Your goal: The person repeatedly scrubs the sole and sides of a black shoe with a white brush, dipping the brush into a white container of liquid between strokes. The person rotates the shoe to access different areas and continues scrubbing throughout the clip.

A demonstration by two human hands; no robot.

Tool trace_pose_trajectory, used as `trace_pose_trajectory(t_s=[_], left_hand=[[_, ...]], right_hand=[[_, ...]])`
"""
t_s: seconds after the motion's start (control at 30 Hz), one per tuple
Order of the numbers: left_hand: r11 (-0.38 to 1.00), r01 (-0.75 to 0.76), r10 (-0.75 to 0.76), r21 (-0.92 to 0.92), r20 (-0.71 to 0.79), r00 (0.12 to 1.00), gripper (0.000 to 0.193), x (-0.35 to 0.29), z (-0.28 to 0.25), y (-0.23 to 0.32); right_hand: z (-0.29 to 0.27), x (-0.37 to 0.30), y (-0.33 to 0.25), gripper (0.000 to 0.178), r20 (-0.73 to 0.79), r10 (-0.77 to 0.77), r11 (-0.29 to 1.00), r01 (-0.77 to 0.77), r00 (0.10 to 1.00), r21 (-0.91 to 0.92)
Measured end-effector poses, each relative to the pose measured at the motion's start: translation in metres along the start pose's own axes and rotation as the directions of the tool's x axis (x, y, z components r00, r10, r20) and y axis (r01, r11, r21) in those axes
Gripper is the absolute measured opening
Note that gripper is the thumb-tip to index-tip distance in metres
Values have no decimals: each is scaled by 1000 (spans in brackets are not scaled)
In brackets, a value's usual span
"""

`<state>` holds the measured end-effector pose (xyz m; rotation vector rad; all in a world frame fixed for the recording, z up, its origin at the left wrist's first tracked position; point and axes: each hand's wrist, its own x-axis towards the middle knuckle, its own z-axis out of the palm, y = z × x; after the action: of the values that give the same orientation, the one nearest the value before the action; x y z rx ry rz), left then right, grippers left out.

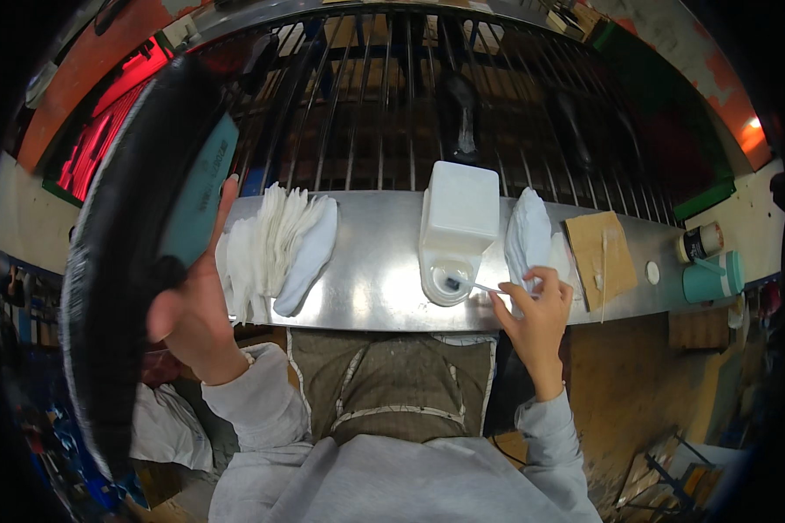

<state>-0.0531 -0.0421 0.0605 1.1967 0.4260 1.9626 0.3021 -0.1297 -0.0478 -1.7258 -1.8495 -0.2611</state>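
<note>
Close to the camera on the left, my left hand [196, 309] grips a black shoe upper on a last [118, 261], its teal block [202, 187] showing beside my fingers. The thumb lies against the black side. My right hand [536, 322] pinches the thin pale handle of a small brush [488, 288]. The brush's dark tip is in the round opening of a white dispenser pot [460, 205] on the metal bench, and whether it touches liquid cannot be made out. The pot's tall square tank rises behind that opening.
White cloth-like pieces [275, 248] are stacked left on the metal bench [375, 261]. Right of the pot lie another white piece [528, 231], a tan sheet [597, 261] with a stick, a jar [699, 242] and a teal container [713, 277]. Behind, black shoes [458, 113] rest on metal rods [353, 131].
</note>
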Motion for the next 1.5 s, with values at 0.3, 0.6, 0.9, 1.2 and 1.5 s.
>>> trace_pose_trajectory(t_s=[0.3,0.6,0.9,1.2,1.5], left_hand=[[861,-124,85,494,102,991,96,-26,20,-41],[816,-260,188,516,188,964,90,-41,41,-34],[652,-447,263,612,370,891,88,-54,47,-23],[515,-634,352,577,533,770,88,-61,49,-24],[433,-723,392,539,609,689,91,-67,48,-23]], right_hand=[[-11,10,-23,10,21,409,782,-362,912,508],[-71,70,-89,42,-259,61,773,118,964,623],[-75,106,-107,43,-455,-6,848,246,890,470],[-83,120,-107,43,-567,-23,874,292,823,389],[-96,130,-105,40,-565,-72,893,305,822,329]])
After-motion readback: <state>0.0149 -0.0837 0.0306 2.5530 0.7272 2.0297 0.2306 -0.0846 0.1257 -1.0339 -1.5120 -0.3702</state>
